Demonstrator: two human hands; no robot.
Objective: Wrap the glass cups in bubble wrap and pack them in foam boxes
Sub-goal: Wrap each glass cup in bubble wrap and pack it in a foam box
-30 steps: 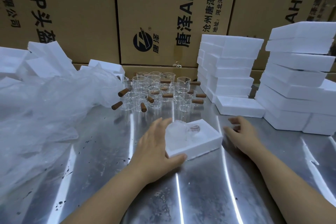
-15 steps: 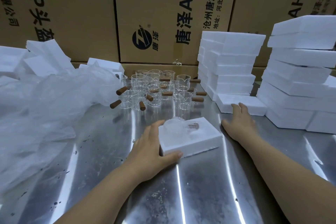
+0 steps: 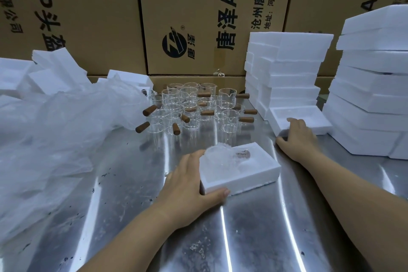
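Observation:
A white foam box half (image 3: 247, 174) lies on the steel table, and a cup wrapped in bubble wrap (image 3: 223, 155) sits in its hollow, wooden handle showing. My left hand (image 3: 189, 185) grips the box's near-left corner, thumb along the front side. My right hand (image 3: 295, 137) grips the near-left corner of a second foam half (image 3: 309, 117), which lies open side up at the foot of the foam stacks. Several bare glass cups with wooden handles (image 3: 198, 106) stand behind.
Tall stacks of foam pieces (image 3: 287, 66) stand at the right, with more foam pieces (image 3: 375, 86) beside them. A heap of bubble wrap (image 3: 55, 130) covers the left side, with loose foam pieces (image 3: 44, 73) behind it. Cardboard cartons (image 3: 198, 17) wall the back.
My right hand has moved away from the packed box to the far right and taken hold of the second foam half. My left hand stays on the packed box.

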